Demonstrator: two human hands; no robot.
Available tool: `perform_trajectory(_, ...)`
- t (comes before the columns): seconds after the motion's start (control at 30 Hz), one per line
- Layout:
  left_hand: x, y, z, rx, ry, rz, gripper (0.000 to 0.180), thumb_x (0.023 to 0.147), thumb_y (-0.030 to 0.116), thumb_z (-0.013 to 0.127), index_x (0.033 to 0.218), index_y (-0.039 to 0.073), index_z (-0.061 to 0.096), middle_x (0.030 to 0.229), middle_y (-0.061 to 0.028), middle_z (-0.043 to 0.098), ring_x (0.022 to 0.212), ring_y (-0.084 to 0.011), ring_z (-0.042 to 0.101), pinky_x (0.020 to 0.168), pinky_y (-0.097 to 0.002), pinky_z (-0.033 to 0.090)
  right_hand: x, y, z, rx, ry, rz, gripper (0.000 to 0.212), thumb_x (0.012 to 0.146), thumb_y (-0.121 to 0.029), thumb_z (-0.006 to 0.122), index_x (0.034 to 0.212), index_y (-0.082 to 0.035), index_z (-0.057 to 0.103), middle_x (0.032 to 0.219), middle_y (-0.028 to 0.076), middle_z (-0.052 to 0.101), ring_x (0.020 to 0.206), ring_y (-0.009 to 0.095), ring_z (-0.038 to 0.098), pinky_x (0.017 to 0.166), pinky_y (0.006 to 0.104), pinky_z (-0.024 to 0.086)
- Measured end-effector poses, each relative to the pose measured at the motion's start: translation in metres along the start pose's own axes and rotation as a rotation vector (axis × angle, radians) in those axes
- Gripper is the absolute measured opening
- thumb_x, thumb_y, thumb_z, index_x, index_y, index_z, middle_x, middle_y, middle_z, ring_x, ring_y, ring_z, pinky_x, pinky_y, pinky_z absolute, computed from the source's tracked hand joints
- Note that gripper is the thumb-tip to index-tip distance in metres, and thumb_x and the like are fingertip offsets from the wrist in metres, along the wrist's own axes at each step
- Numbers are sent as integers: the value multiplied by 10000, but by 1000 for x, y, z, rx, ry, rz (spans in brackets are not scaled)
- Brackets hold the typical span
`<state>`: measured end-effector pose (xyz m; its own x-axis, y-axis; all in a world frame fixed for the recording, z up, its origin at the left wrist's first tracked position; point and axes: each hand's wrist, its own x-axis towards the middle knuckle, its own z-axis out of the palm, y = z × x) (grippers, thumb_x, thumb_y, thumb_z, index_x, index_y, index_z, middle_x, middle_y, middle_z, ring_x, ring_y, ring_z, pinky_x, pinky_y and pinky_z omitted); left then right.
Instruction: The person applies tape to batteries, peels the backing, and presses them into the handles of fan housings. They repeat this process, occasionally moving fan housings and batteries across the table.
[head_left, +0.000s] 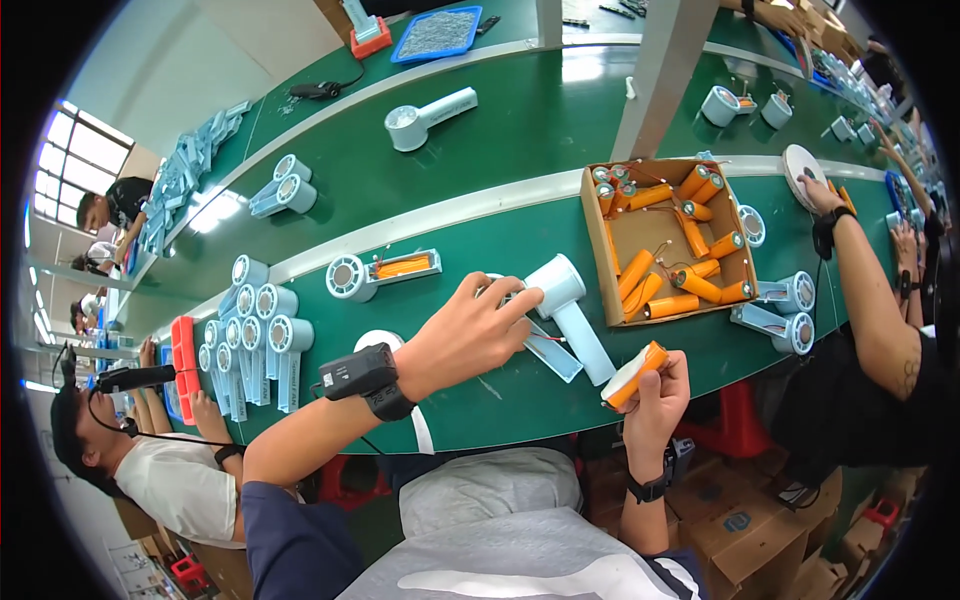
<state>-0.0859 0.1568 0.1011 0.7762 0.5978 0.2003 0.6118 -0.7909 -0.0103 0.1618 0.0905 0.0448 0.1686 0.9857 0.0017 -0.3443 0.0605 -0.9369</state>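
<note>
My left hand [468, 335] reaches over the green table, its fingers bent against the round head of a light blue handheld fan [557, 285]. This fan lies with its handle pointing toward me. Beside it, partly under my fingers, is another light blue handle piece [552, 358] with an open channel and a thin wire. My right hand [660, 400] is closed around an orange cylindrical battery [640, 368], which has a white strip along its side. Behind my left wrist lies a white tape roll [380, 338], partly hidden, with a strip hanging over the table edge.
A cardboard box [598, 250] of orange batteries stands at the back right. An open fan [350, 278] with a battery in its handle lies ahead. Several fans [290, 335] are grouped at left, near a red tray [185, 358]. A co-worker's hand [825, 197] touches a white roll [800, 172].
</note>
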Motion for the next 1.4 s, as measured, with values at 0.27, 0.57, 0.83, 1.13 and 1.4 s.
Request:
perform_trajectory(0.27, -15, 16, -3, 63, -162, -166, 243, 736, 252, 814, 746, 94, 630, 1130, -37, 573, 1002, -201, 552, 780, -345, 385, 1, 1, 23, 12, -117, 2, 283, 979, -228, 677, 1053, -49, 470, 880, 76, 607, 599, 97, 574, 501, 198, 457)
perform_trajectory(0.57, -58, 15, 21, -547, 200, -332, 199, 839, 231, 771, 791, 112, 620, 879, 20, 616, 920, -167, 577, 797, -344, 371, -1, -9, 24, -322, -364, -17, 376, 904, -10, 708, 1211, -39, 492, 1045, 163, 674, 698, 131, 641, 572, 215, 522)
perform_trajectory(0.83, -65, 25, 46, -514, 440, -424, 163, 889, 200, 721, 843, 85, 615, 874, 3, 627, 901, -173, 593, 800, -343, 419, 13, -16, 25, -872, -680, -595, 464, 820, -2, 807, 1211, -48, 561, 1004, 146, 694, 759, 217, 689, 626, 289, 550)
perform_trajectory(1.13, -63, 33, 57, -506, 526, -453, 127, 914, 166, 681, 866, 60, 631, 887, -23, 643, 884, -202, 603, 783, -358, 450, 36, -20, 63, -1163, -1053, -743, 390, 772, 20, 817, 1117, -46, 649, 889, 129, 680, 724, 243, 677, 613, 326, 549)
perform_trajectory(1.4, -64, 35, 60, -577, 570, -527, 148, 948, 177, 629, 863, 56, 636, 884, -35, 645, 855, -220, 593, 777, -369, 454, 57, -36, 92, -1389, -1369, -592, 345, 762, -17, 818, 1071, -37, 667, 866, 103, 657, 736, 249, 672, 631, 349, 533)
